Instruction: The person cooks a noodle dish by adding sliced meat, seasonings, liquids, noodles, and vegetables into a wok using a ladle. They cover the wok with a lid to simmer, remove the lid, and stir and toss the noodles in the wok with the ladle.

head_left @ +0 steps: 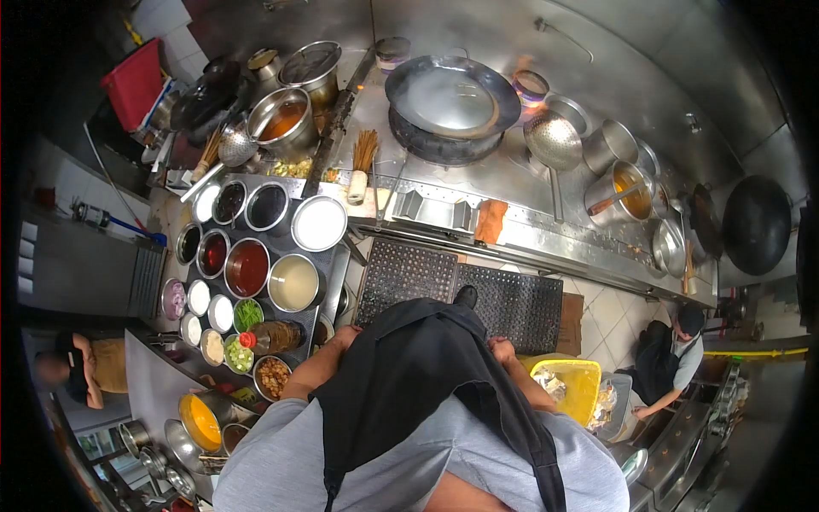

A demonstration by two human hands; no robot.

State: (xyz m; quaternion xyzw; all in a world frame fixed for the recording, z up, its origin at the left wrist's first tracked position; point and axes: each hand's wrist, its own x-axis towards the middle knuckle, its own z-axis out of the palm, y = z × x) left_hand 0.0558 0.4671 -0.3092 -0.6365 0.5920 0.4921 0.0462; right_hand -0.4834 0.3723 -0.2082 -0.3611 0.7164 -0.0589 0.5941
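Note:
My left hand (345,336) is at the left edge of my black apron (401,358), beside the rack of ingredient pots. Its fingers are mostly hidden at the cloth, so I cannot make out a grip. On the apron's other side is my right hand (502,347), low and close to the yellow bin (589,384). Its fingers look bent, but whether they hold the cloth is unclear. Nearest my left forearm are a bottle with a red cap (277,337) and a pot of diced brown food (273,375).
Ahead, a large wok (452,98) sits on the steel range (529,183). A perforated ladle (553,141) and a bamboo brush (364,158) lie there. Left are sauce pots, including red sauce (247,266). Rubber mats (512,311) cover the floor. Co-workers are at far left and right (682,341).

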